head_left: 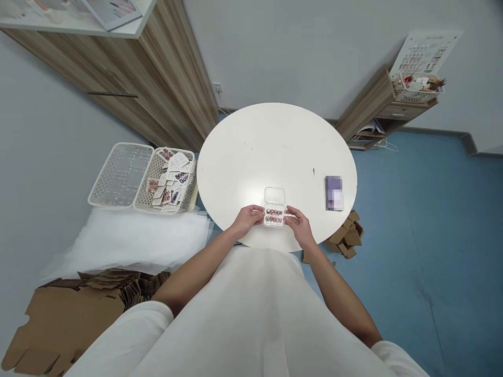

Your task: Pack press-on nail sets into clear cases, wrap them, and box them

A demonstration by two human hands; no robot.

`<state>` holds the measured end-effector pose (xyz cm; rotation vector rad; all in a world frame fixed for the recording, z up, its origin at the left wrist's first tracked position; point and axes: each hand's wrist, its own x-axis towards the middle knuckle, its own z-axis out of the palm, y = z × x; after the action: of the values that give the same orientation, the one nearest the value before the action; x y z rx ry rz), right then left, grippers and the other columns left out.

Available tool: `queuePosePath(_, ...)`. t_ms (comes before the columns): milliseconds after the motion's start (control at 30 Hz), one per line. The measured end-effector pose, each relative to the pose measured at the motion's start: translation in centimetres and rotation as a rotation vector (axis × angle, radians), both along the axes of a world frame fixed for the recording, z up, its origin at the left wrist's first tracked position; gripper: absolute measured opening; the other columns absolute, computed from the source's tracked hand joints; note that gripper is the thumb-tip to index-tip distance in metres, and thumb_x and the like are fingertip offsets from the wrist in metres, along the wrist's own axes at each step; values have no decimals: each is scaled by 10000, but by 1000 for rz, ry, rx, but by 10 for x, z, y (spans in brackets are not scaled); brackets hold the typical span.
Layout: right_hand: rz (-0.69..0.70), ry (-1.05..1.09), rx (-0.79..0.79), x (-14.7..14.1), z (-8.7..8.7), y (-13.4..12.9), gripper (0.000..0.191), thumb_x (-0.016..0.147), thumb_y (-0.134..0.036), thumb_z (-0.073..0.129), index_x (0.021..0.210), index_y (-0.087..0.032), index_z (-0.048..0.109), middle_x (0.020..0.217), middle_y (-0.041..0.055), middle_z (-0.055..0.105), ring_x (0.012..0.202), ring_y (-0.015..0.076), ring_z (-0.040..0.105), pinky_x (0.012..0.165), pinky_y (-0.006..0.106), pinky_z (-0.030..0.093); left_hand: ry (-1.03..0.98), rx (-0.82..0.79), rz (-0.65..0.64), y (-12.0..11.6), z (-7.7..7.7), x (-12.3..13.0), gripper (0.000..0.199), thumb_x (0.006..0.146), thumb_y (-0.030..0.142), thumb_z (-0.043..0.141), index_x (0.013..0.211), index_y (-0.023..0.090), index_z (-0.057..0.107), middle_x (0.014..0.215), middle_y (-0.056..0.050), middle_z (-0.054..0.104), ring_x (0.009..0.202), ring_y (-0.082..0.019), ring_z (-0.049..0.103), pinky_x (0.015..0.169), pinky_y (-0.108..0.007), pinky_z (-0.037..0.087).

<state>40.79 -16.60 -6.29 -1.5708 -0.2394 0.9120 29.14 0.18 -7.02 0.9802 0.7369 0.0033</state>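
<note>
A small clear plastic case [274, 224] of press-on nails lies near the front edge of the white round table, its transparent lid [274, 196] raised away from me. Two rows of decorated reddish nails [274, 212] show inside. My left hand [250, 217] grips the case's left side, thumb and fingers closed on the edge. On the opposite side, my right hand [298, 222] pinches the right edge in the same way. Whether the case rests fully on the tabletop or is slightly lifted, I cannot tell.
On the round table [271, 141], a purple-and-white box [334, 193], blurred, stands at the right. Left of the table are a white basket [143, 201] of nail cards, a basket of clear plastic [120, 175], white sheets [137, 235] and flattened cardboard [74, 314]. Cardboard boxes [346, 235] lie on the floor.
</note>
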Motion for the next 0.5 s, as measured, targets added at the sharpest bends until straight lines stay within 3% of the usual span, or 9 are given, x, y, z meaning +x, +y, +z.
queuePosePath(200, 63, 285, -11, 27, 2, 10, 387, 757, -474, 548, 1039, -211, 584, 1054, 67, 622, 858, 161, 611, 818, 340, 478, -4, -30, -82, -6, 1, 0, 375, 629, 330, 730, 899, 137, 555, 770, -63, 679, 705, -143, 631, 758, -348, 474)
queuePosePath(333, 100, 251, 14, 37, 9, 12, 374, 728, -385, 615, 1062, -230, 550, 1065, 66, 633, 878, 161, 610, 816, 338, 475, -19, -57, -114, -11, 0, -1, 433, 642, 320, 727, 991, 153, 530, 783, -65, 682, 742, -153, 635, 776, -356, 467)
queuePosePath(500, 156, 215, 71, 43, 13, 9, 341, 747, -405, 588, 1050, -254, 550, 1121, 61, 604, 904, 157, 603, 819, 364, 473, 9, -96, -66, -15, -1, 2, 453, 624, 320, 742, 997, 146, 552, 833, -76, 675, 761, -154, 637, 803, -360, 462)
